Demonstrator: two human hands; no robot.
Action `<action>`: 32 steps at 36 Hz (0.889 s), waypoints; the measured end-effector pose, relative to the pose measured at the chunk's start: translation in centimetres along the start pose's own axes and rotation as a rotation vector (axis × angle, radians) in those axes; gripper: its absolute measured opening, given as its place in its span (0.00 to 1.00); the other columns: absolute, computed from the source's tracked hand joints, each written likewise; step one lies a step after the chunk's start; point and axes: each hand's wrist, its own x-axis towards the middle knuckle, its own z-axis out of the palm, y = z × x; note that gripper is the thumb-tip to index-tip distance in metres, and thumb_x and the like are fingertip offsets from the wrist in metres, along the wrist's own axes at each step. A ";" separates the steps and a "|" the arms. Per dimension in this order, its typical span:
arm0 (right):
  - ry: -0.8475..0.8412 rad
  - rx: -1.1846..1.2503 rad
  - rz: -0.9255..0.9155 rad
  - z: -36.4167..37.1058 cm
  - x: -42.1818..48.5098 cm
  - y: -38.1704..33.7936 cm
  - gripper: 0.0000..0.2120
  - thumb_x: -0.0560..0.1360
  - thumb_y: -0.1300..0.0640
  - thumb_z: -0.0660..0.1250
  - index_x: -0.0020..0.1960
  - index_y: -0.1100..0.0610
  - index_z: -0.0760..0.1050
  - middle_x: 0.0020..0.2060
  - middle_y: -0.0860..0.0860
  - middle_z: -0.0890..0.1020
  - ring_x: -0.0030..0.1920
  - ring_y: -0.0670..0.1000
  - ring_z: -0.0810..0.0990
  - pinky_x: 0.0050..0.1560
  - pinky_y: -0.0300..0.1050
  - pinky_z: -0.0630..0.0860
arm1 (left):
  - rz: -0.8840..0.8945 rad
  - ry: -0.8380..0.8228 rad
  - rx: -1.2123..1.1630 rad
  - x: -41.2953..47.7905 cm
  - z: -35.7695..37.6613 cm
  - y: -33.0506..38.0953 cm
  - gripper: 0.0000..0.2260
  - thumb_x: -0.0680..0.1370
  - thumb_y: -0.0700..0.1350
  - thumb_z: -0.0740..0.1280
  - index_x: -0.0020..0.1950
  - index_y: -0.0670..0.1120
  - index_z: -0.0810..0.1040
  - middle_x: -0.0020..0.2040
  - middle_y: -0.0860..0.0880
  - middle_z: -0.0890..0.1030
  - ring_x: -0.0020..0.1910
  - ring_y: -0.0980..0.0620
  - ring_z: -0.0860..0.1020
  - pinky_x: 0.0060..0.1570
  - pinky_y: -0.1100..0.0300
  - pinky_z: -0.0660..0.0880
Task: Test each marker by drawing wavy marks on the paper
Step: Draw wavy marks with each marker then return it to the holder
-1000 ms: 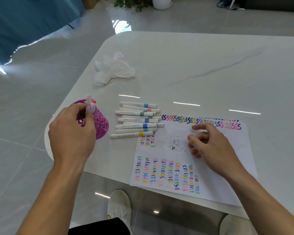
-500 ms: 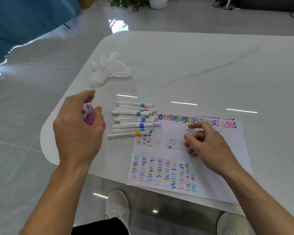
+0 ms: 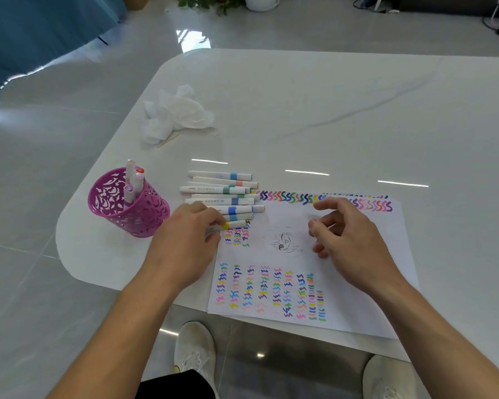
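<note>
Both bare forearms come up from the lower edge and angle inward toward each other. The left hand lies back up, wrist straight, its fingers reaching forward and to the right. Its forefinger and thumb sit close together at the near end of a marker; whether they pinch it cannot be told. The right hand is back up and holds nothing, forefinger pointing left, other fingers loosely curled under.

L hand at marker, grip unclear | R hand loose over paper
</note>
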 end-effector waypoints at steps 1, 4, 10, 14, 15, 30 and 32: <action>-0.004 -0.003 -0.001 0.1 0.0 0.0 0.10 0.81 0.55 0.69 0.62 0.46 0.75 0.43 0.47 0.84 0.35 0.45 0.85 0.42 0.46 0.83 | -0.005 0.003 0.009 0.0 0.1 -0.1 0.10 0.78 0.47 0.70 0.58 0.54 0.82 0.55 0.56 0.78 0.55 0.54 0.75 0.51 0.56 0.76; -0.019 -0.009 -0.007 0.2 -0.1 0.0 0.10 0.82 0.54 0.69 0.62 0.46 0.75 0.43 0.47 0.84 0.36 0.44 0.85 0.42 0.45 0.84 | -0.027 0.015 0.021 0.2 0.4 -0.1 0.08 0.76 0.46 0.72 0.55 0.55 0.81 0.51 0.58 0.76 0.51 0.55 0.75 0.47 0.57 0.76; -0.043 -0.017 0.009 0.1 -0.1 0.1 0.10 0.82 0.54 0.68 0.62 0.46 0.75 0.44 0.48 0.84 0.36 0.44 0.85 0.43 0.45 0.84 | -0.054 -0.019 0.038 0.3 0.9 0.2 0.09 0.76 0.47 0.72 0.56 0.55 0.82 0.49 0.58 0.75 0.47 0.56 0.74 0.45 0.57 0.77; -0.064 -0.035 0.023 0.0 -0.1 0.2 0.10 0.82 0.52 0.68 0.62 0.46 0.75 0.44 0.47 0.85 0.36 0.43 0.85 0.45 0.46 0.84 | -0.036 0.006 0.020 0.4 0.8 0.3 0.07 0.76 0.47 0.72 0.54 0.54 0.82 0.49 0.57 0.76 0.49 0.55 0.75 0.47 0.56 0.77; -0.067 -0.034 0.024 0.0 -0.1 0.2 0.09 0.82 0.52 0.68 0.62 0.46 0.75 0.44 0.47 0.85 0.36 0.43 0.85 0.45 0.46 0.84 | -0.027 0.013 0.007 0.4 0.7 0.5 0.06 0.77 0.48 0.72 0.54 0.54 0.82 0.49 0.57 0.76 0.49 0.55 0.75 0.47 0.56 0.77; -0.102 0.124 -0.125 0.0 -1.0 -1.6 0.09 0.79 0.47 0.72 0.58 0.48 0.85 0.47 0.42 0.87 0.48 0.45 0.86 0.43 0.41 0.83 | 0.110 0.053 -0.583 0.5 1.4 6.4 0.18 0.78 0.44 0.70 0.66 0.61 0.76 0.46 0.60 0.81 0.48 0.59 0.80 0.48 0.66 0.76; -0.144 0.114 -0.142 -0.1 -1.1 -1.6 0.13 0.78 0.43 0.70 0.59 0.46 0.84 0.48 0.41 0.87 0.50 0.45 0.86 0.50 0.43 0.83 | 0.113 0.038 -0.688 0.5 1.6 7.1 0.25 0.78 0.44 0.71 0.71 0.65 0.70 0.46 0.60 0.81 0.47 0.59 0.82 0.48 0.66 0.78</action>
